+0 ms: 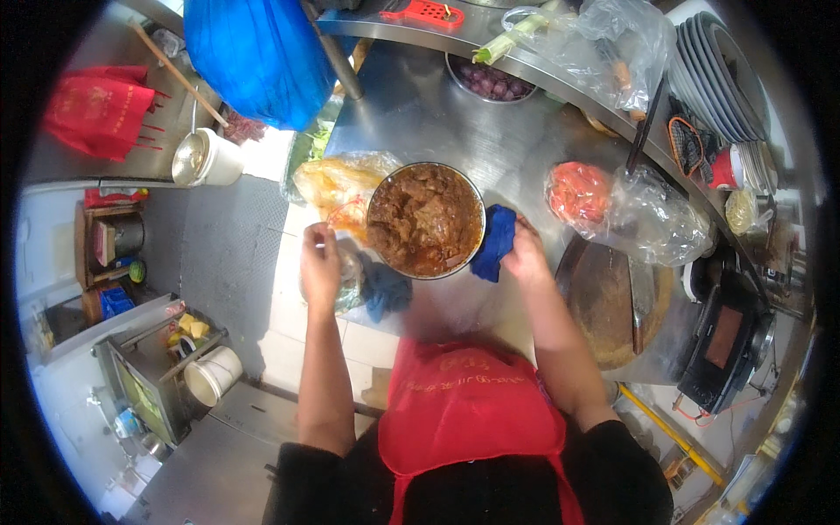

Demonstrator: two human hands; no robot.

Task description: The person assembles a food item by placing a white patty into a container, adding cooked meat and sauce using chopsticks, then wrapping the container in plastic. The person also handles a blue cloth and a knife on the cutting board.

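A round metal bowl (483,219) of brown meat in reddish, oily sauce (426,219) stands on the steel counter in front of me. My right hand (525,252) grips a folded dark blue cloth (495,243), which lies against the bowl's right side. To the left of the bowl is my left hand (321,252), its thumb and fingers pinched together beside a clear plastic bag with yellow-orange stains (337,184). Thin red strands run by its fingertips; whether it holds them I cannot tell. A grey-blue cloth (385,290) sits below the bowl's left edge.
At the right, a cleaver (641,297) lies on a round wooden chopping board (586,302). Beyond it are a bag of red-orange food (579,192) and a black scale (722,341). An overhead shelf (525,66) carries stacked plates (713,79). A blue bag (258,61) hangs far left.
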